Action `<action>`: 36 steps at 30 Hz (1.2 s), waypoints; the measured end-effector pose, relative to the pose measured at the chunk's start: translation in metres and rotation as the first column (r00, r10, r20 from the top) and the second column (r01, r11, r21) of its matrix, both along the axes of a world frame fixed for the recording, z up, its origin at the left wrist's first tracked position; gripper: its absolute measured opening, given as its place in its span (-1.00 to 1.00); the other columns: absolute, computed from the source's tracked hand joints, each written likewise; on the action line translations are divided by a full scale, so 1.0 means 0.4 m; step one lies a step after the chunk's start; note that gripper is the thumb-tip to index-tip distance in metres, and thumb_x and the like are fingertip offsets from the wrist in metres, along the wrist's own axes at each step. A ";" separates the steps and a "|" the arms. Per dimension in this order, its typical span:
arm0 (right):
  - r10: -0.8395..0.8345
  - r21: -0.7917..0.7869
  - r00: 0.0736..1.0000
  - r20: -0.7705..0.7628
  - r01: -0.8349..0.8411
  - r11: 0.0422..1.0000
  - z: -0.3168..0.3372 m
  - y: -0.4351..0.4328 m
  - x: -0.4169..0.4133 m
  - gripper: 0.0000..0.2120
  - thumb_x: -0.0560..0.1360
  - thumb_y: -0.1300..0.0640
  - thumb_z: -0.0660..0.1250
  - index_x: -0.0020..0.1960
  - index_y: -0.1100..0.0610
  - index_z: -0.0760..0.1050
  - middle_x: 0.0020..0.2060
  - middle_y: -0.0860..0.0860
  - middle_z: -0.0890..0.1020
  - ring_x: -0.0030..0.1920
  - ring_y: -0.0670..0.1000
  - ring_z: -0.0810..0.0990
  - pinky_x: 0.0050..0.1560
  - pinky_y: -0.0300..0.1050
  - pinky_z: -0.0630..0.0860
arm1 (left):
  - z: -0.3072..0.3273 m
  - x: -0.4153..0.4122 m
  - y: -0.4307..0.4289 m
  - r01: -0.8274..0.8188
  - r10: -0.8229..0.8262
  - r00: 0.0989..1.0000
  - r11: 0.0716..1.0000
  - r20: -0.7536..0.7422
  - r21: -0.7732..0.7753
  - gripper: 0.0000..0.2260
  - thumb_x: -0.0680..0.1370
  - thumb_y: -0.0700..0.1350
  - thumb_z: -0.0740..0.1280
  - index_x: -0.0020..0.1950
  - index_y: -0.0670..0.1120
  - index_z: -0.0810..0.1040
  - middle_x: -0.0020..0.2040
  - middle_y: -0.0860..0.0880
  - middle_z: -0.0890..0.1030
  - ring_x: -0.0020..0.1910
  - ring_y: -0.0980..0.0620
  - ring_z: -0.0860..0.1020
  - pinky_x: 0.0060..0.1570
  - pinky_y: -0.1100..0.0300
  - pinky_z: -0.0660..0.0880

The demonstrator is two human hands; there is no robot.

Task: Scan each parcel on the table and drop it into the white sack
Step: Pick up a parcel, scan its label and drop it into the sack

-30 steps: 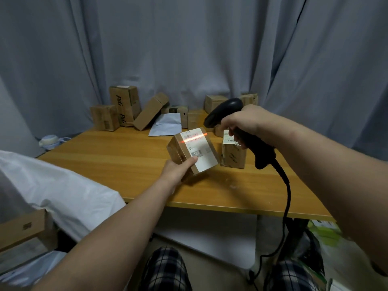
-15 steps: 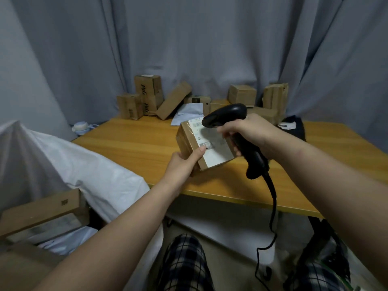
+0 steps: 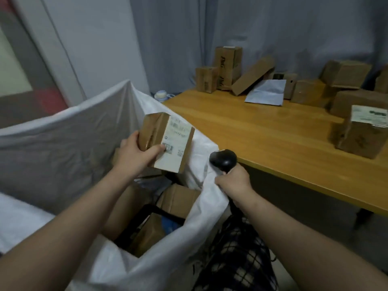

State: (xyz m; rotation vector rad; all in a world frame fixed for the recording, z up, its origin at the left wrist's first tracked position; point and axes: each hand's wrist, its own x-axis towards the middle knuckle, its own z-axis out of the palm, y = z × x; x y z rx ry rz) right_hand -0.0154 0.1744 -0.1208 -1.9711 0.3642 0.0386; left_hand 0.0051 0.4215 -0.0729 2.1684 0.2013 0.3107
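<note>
Left fingers [image 3: 130, 140] clasp a taped cardboard parcel [image 3: 155, 131] above the limp white sack [image 3: 63, 143]; right fingers [image 3: 222, 181] grip the black scanner [image 3: 223, 159].

Grey curtains [image 3: 273, 28] hang behind a wooden table [image 3: 262, 131] in dim light.

We find the light dim, soft and greyish. Blur softens the boxes [image 3: 362, 134] at the right of the frame and the curtain [image 3: 273, 28] above them. Deep shadow fills the sack [image 3: 63, 148] at lower centre, and straight lines bow near the edges.
</note>
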 end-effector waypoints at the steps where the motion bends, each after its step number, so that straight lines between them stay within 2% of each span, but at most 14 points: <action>1: -0.069 0.106 0.997 -0.044 0.073 0.992 0.008 0.019 0.009 -0.71 0.42 0.24 0.38 0.13 0.20 0.47 -0.11 0.10 0.58 -0.07 0.12 0.59 -0.14 -0.10 0.47 | 0.001 0.000 0.026 -0.026 0.026 1.000 1.000 -0.004 0.018 -0.16 0.14 0.42 0.44 0.34 0.09 0.40 0.22 -0.02 0.52 0.14 -0.05 0.55 0.13 -0.08 0.54; 3: -0.145 0.404 0.986 -0.084 0.167 0.899 0.062 0.043 0.033 -0.77 0.42 0.35 0.32 0.07 0.27 0.47 -0.20 0.10 0.53 -0.17 0.10 0.54 -0.21 -0.12 0.44 | 0.014 0.005 0.068 -0.075 0.076 0.997 0.997 -0.008 0.013 -0.12 0.15 0.42 0.44 0.38 0.08 0.37 0.23 -0.03 0.49 0.16 -0.08 0.53 0.13 -0.09 0.54; 5: -0.153 0.540 0.986 -0.063 0.162 0.826 0.133 0.080 0.037 -0.89 0.41 0.38 0.31 -0.11 0.24 0.44 -0.28 0.08 0.46 -0.26 0.07 0.48 -0.25 -0.15 0.40 | 0.043 0.013 0.097 -0.112 0.112 0.994 0.994 0.004 0.003 -0.09 0.13 0.44 0.43 0.38 0.08 0.35 0.23 -0.03 0.49 0.16 -0.10 0.54 0.12 -0.09 0.54; 9: 0.142 0.677 0.989 0.043 -0.133 0.723 0.203 0.203 -0.040 -0.80 0.42 0.42 0.30 -0.27 0.16 0.49 -0.40 0.07 0.54 -0.35 0.03 0.55 -0.24 -0.15 0.47 | 0.088 0.034 0.109 -0.180 0.180 0.980 0.984 0.084 -0.010 -0.14 0.17 0.41 0.40 0.37 0.05 0.37 0.26 -0.07 0.44 0.20 -0.12 0.50 0.16 -0.12 0.51; 11: 0.135 0.676 0.986 0.093 -0.162 0.719 0.210 0.204 -0.041 -0.78 0.40 0.44 0.30 -0.31 0.17 0.51 -0.43 0.06 0.56 -0.38 0.01 0.57 -0.24 -0.16 0.50 | 0.090 0.037 0.093 -0.175 0.174 0.982 0.985 0.076 0.008 -0.13 0.20 0.40 0.38 0.41 0.01 0.35 0.29 -0.10 0.43 0.22 -0.14 0.47 0.19 -0.13 0.49; 15: -0.236 0.735 0.970 0.049 0.126 0.667 0.183 0.042 0.035 -0.79 0.39 0.42 0.27 -0.32 0.17 0.39 -0.38 0.10 0.46 -0.27 0.10 0.52 -0.22 -0.09 0.46 | 0.049 0.033 0.053 -0.114 0.114 0.993 0.993 0.034 0.023 -0.25 0.33 0.27 0.45 0.41 -0.01 0.34 0.30 -0.10 0.39 0.25 -0.13 0.43 0.26 -0.09 0.43; 19: -0.212 0.696 0.977 0.034 0.129 0.706 0.145 -0.030 0.045 -0.88 0.43 0.38 0.28 -0.18 0.19 0.46 -0.27 0.12 0.52 -0.27 0.09 0.57 -0.21 -0.05 0.52 | 0.014 0.039 0.010 0.050 -0.046 0.998 0.994 -0.044 0.097 -0.32 0.35 0.23 0.47 0.38 -0.01 0.38 0.18 -0.04 0.40 0.21 -0.07 0.44 0.25 -0.02 0.43; 23: -0.253 0.642 0.967 0.031 0.175 0.746 0.137 -0.039 0.027 -0.83 0.45 0.40 0.27 -0.21 0.16 0.47 -0.29 0.09 0.53 -0.31 0.05 0.56 -0.27 -0.10 0.51 | -0.032 0.051 -0.040 0.239 -0.199 0.963 0.943 -0.183 0.233 -0.19 0.37 0.26 0.45 0.53 0.12 0.16 0.37 -0.14 0.30 0.37 -0.17 0.31 0.36 -0.01 0.30; 25: -0.217 0.568 0.974 0.065 0.143 0.811 0.122 -0.035 0.000 -0.80 0.44 0.43 0.27 -0.22 0.16 0.48 -0.34 0.06 0.52 -0.37 0.00 0.54 -0.36 -0.17 0.48 | -0.071 0.048 -0.063 0.302 -0.259 0.938 0.937 -0.231 0.174 -0.15 0.39 0.25 0.44 0.55 0.19 0.04 0.42 -0.15 0.27 0.40 -0.17 0.30 0.40 -0.03 0.27; 28: -0.147 0.502 0.984 0.105 0.075 0.861 0.107 -0.013 -0.042 -0.80 0.43 0.45 0.28 -0.16 0.17 0.50 -0.32 0.07 0.55 -0.33 0.00 0.56 -0.39 -0.18 0.48 | -0.138 0.024 -0.103 0.350 -0.379 0.880 0.925 -0.286 -0.151 -0.04 0.38 0.20 0.49 0.57 0.14 -0.07 0.44 -0.07 0.36 0.38 -0.07 0.38 0.41 -0.07 0.30; 30: -0.133 0.461 0.984 0.122 0.062 0.885 0.098 -0.006 -0.052 -0.79 0.42 0.45 0.29 -0.14 0.15 0.50 -0.30 0.08 0.55 -0.30 0.01 0.57 -0.36 -0.17 0.51 | -0.183 0.012 -0.126 0.337 -0.390 0.859 0.919 -0.332 -0.207 0.06 0.29 0.28 0.48 0.56 0.15 -0.14 0.46 -0.03 0.36 0.38 -0.05 0.39 0.42 -0.07 0.29; 32: -0.134 0.384 0.981 0.140 0.070 0.921 0.093 -0.015 -0.053 -0.82 0.41 0.42 0.32 -0.15 0.16 0.50 -0.25 0.12 0.55 -0.24 0.06 0.57 -0.23 -0.09 0.52 | -0.193 0.017 -0.121 0.362 -0.379 0.834 0.924 -0.400 -0.121 0.08 0.27 0.33 0.46 0.56 0.17 -0.17 0.49 -0.05 0.29 0.41 -0.10 0.35 0.43 -0.05 0.26; 34: -0.117 0.268 0.975 0.190 0.063 0.961 0.089 -0.043 -0.045 -0.86 0.39 0.42 0.33 -0.17 0.21 0.46 -0.26 0.16 0.50 -0.23 0.11 0.53 -0.21 -0.07 0.46 | -0.181 0.020 -0.069 0.435 -0.284 0.811 0.877 -0.512 0.203 -0.02 0.37 0.28 0.43 0.57 0.19 -0.15 0.48 -0.16 0.21 0.41 -0.21 0.30 0.40 -0.04 0.26; 36: -0.094 0.176 0.968 0.234 0.053 0.983 0.086 -0.072 -0.040 -0.84 0.39 0.42 0.32 -0.17 0.19 0.44 -0.30 0.13 0.42 -0.26 0.07 0.45 -0.23 -0.09 0.37 | -0.158 0.002 0.001 0.495 -0.103 0.814 0.637 -0.571 0.591 -0.11 0.41 0.27 0.39 0.56 0.22 -0.11 0.44 -0.21 0.21 0.37 -0.25 0.29 0.35 -0.06 0.27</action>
